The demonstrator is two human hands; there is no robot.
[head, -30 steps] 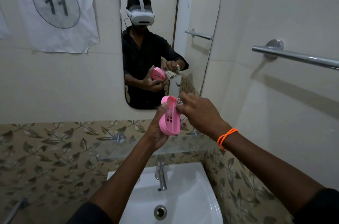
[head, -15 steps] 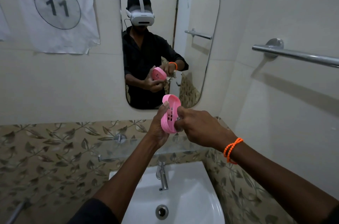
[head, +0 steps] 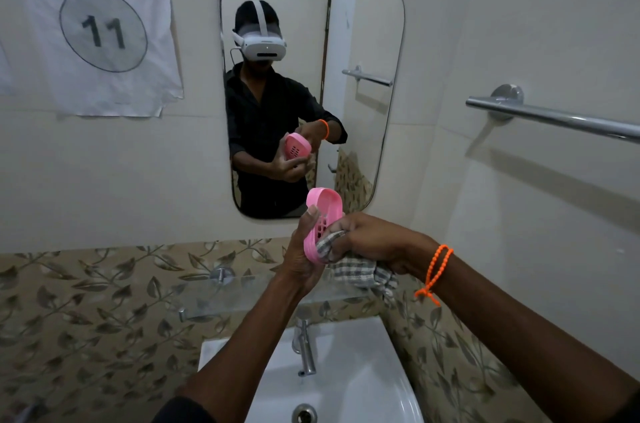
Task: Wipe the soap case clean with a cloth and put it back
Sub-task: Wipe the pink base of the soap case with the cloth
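Soap case (head: 323, 221), pink plastic with a block of small slots in its base, stands on edge in mid-air above the sink (head: 363, 370), in front of the lower edge of the mirror (head: 363, 41). Left hand (head: 303, 253) grips it from below and from the left, thumb pressed up along the near rim and the other fingers wrapped behind. Right hand (head: 367, 240) is curled tight round a bunched cloth (head: 356, 270), grey and white checked, and presses a fold of it against the lower right side of the case. A loose tail of the cloth hangs beneath the right wrist. An orange beaded bracelet (head: 434, 270) circles that wrist.

Below the hands a glass shelf (head: 242, 291) runs along the wall on chrome brackets, and a chrome tap (head: 304, 350) stands at the back of the sink, with the drain (head: 304, 414) under it. Leaf-patterned tiles (head: 86, 311) cover the lower wall. A paper sign (head: 93, 24) on the upper left reads WORKSTATION over a circled 11. A chrome towel rail (head: 554, 117) crosses the right-hand wall. In the mirror a person in a dark shirt and a white headset holds the same pink case between 2 hands.
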